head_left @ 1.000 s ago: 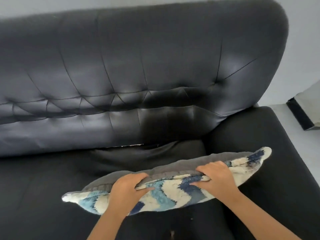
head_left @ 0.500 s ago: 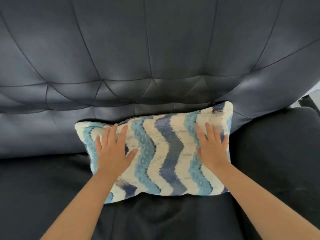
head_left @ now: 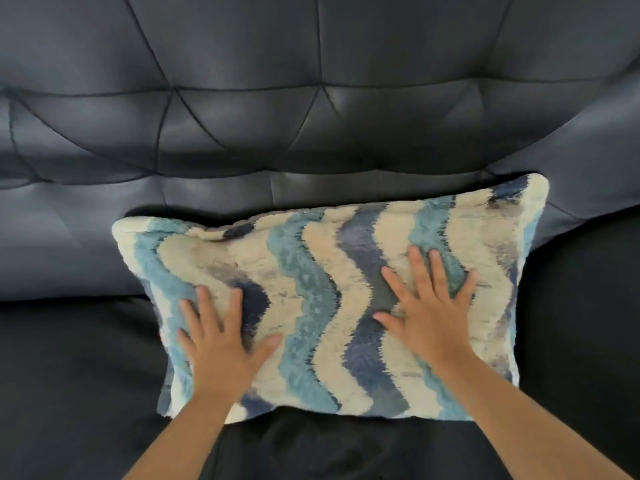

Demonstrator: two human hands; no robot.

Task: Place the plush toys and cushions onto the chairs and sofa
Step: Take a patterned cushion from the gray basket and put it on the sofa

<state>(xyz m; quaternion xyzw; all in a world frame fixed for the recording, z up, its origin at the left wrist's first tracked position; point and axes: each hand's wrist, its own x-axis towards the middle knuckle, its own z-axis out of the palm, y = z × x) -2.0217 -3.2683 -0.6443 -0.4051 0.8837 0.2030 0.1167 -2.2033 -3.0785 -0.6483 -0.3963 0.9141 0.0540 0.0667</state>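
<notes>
- The cushion (head_left: 346,299) stands on its long edge on the sofa seat (head_left: 69,375), its back leaning against the lower part of the tufted backrest (head_left: 311,98) of the dark sofa.
- Its fuzzy face, wavy stripes of cream, light blue and navy, is turned toward me; the top edge runs slightly uphill toward my right.
- My left hand (head_left: 221,344) lies flat on the lower left part of the cushion, fingers straight and spread, thumb angled out toward the middle.
- My right hand (head_left: 429,313) lies flat on the right half, a little higher than the left one, fingers fanned and pointing up toward the backrest.
- Neither hand grips anything: both palms are spread open against the fabric, nothing curled round an edge.
- The two hands are well apart, with a navy stripe and a cream stripe of the cushion showing between them.
- The cushion reaches past both hands on either side; its left and right corners are free of my fingers.
- How hard I am pressing I cannot really tell, though the pile looks a little dented around my right fingertips.
- Both forearms come in from the bottom edge over the dark seat in front of the cushion.
</notes>
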